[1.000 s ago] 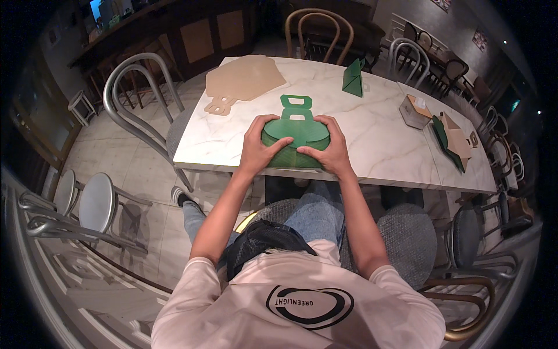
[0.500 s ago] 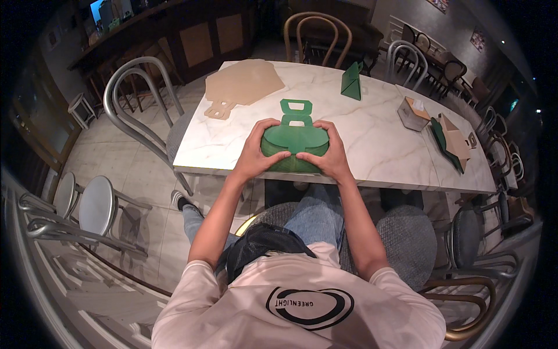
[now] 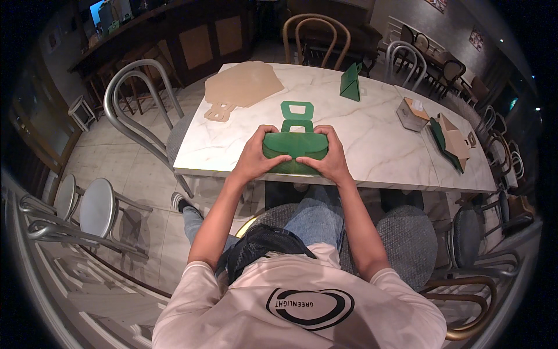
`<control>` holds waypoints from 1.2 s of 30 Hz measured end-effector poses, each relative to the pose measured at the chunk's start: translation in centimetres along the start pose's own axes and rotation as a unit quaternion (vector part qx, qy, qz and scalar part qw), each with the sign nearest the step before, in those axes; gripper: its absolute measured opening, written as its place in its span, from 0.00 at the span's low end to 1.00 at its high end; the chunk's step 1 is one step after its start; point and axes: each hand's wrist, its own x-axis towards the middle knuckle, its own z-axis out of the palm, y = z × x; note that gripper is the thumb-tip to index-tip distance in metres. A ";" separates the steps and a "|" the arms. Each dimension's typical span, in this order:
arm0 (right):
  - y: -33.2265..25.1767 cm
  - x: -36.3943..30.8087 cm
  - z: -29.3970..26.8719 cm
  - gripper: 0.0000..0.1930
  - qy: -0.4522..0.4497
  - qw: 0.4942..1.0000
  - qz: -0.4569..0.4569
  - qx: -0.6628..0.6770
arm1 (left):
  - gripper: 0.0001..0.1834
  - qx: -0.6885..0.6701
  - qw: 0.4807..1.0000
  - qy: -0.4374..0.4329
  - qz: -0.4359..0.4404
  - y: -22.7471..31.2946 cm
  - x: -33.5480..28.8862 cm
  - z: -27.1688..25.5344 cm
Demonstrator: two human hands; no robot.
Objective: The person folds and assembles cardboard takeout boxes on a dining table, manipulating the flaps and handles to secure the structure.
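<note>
A green folding carton with handle cut-outs (image 3: 295, 146) is between my two hands at the near edge of the marble-patterned table (image 3: 232, 145). My left hand (image 3: 257, 152) grips its left end, thumb across the near face. The right end is in my right hand (image 3: 332, 155), its thumb pointing inward, the two thumb tips close together. Two handle flaps with openings stick out from the carton's far side, one beyond the other. My palms hide the carton's ends.
Flat brown card blanks (image 3: 244, 84) lie at the table's far left. A folded green carton (image 3: 350, 83) stands at the far side. To the right are a tissue box (image 3: 412, 114) and brown-and-green card pieces (image 3: 450, 142). A grey metal chair (image 3: 139, 104) stands at the left.
The carton's curved top flap has tipped downward and its top looks flatter. Both hands keep their grip in nearly the same place.
</note>
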 end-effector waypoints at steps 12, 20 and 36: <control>0.1 -0.5 -0.2 0.39 -0.008 0.999 -0.018 0.033 | 0.41 0.062 0.990 0.011 0.127 1.4 -0.1 -1.4; -0.3 -0.6 0.0 0.36 0.018 1.000 -0.009 -0.010 | 0.28 0.039 0.993 0.051 0.095 1.3 0.2 0.0; -0.3 -0.6 -0.2 0.38 0.012 0.999 -0.015 0.032 | 0.30 0.068 0.987 0.096 0.111 1.2 -0.2 0.5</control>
